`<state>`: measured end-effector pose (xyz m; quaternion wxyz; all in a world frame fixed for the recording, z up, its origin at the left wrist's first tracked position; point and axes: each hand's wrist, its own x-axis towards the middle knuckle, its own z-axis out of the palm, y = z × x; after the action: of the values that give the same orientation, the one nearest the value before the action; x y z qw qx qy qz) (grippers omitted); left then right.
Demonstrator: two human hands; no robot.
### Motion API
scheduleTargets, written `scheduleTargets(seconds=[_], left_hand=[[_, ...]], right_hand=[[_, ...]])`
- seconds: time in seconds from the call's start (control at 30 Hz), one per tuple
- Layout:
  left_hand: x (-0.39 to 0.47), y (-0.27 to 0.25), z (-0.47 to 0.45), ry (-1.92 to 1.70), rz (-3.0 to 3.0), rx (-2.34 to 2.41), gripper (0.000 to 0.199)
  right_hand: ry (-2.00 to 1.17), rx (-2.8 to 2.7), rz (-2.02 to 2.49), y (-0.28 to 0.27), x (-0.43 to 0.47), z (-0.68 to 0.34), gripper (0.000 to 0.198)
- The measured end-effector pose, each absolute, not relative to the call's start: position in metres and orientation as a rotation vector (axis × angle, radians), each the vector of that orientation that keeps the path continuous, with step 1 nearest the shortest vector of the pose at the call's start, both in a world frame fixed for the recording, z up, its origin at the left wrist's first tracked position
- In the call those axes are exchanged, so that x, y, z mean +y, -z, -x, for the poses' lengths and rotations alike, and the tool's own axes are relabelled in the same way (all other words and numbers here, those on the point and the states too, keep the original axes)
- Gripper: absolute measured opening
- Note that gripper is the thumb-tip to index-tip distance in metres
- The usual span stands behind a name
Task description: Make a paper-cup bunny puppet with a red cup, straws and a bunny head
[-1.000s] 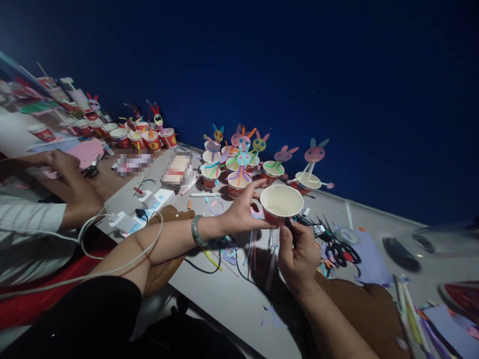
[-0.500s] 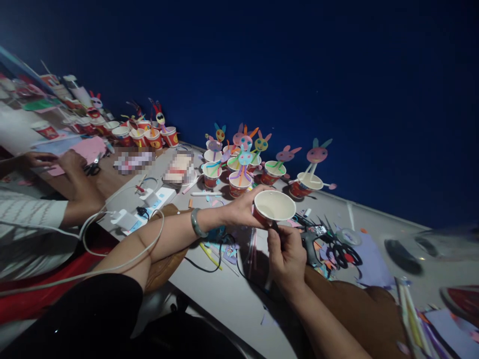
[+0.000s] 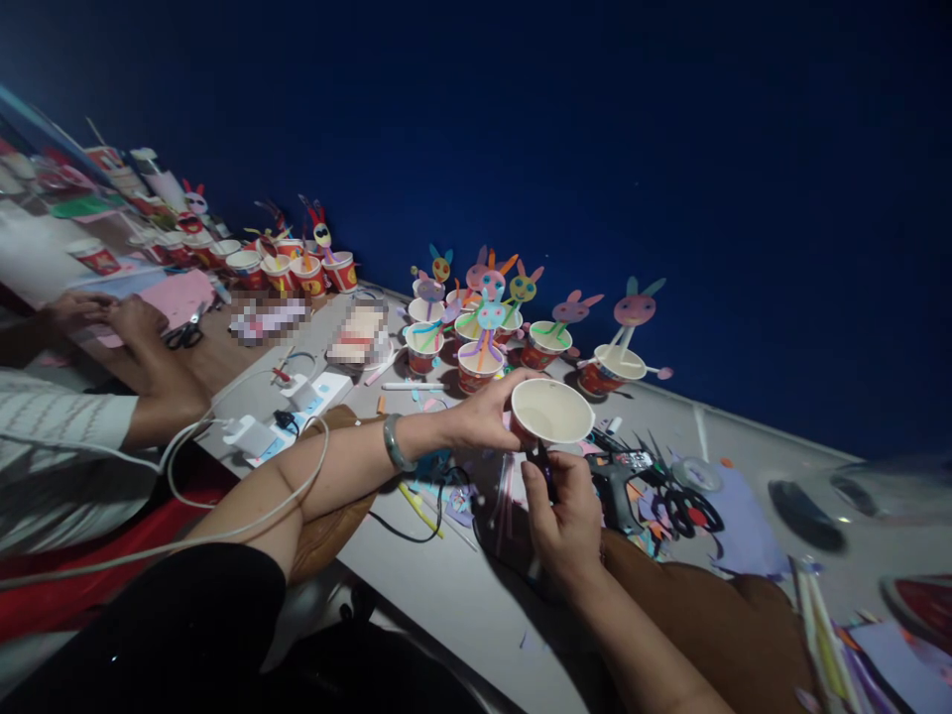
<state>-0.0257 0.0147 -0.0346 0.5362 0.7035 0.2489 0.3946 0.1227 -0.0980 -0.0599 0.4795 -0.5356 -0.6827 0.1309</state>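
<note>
Left hand (image 3: 492, 412): fingers wrapped round the left side of a paper cup (image 3: 554, 412), a firm hold. Cup is raised above the desk (image 3: 446, 600), between its near edge and the decorated cups toward its far edge; mouth faces up toward the viewer.

Right hand (image 3: 566, 506): narrow pinch, thumb against fingers, on a slim dark tool (image 3: 541, 458) at the cup's near wall (contact of its tip with the cup cannot be told).

Surroundings: rabbit-eared figures (image 3: 492, 312) in cups near the far edge by the blue wall (image 3: 521, 129). Right of the right hand, a black glue gun (image 3: 619, 484) and black-handled scissors (image 3: 691, 512). Toward the left, a white power strip (image 3: 325, 394) near the desk's near edge.
</note>
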Motion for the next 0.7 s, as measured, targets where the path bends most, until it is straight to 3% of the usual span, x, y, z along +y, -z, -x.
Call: scheduleTargets(seconds=[0.17,0.33,0.47,0.6,0.7], left_hand=[[0.016,0.035,0.026,-0.908,-1.48,0.653,0.08],[0.014,0.032,0.027,-0.844,-1.424,0.656,0.073],[0.014,0.033,0.027,-0.822,-1.473,0.673,0.078],[0.013,0.036,0.026,-0.789,-1.541,0.64,0.082],[0.012,0.036,0.026,-0.755,-1.564,0.611,0.08]], right_hand=[[-0.336,-1.673,1.252,0.058,-0.098,-0.123,0.012],[-0.337,-1.602,1.171,0.061,-0.099,-0.126,0.025],[-0.254,-1.485,1.147,0.065,-0.094,-0.132,0.019],[-0.194,-1.439,1.181,0.068,-0.088,-0.14,0.033],[-0.162,-1.485,1.221,0.067,-0.086,-0.143,0.026]])
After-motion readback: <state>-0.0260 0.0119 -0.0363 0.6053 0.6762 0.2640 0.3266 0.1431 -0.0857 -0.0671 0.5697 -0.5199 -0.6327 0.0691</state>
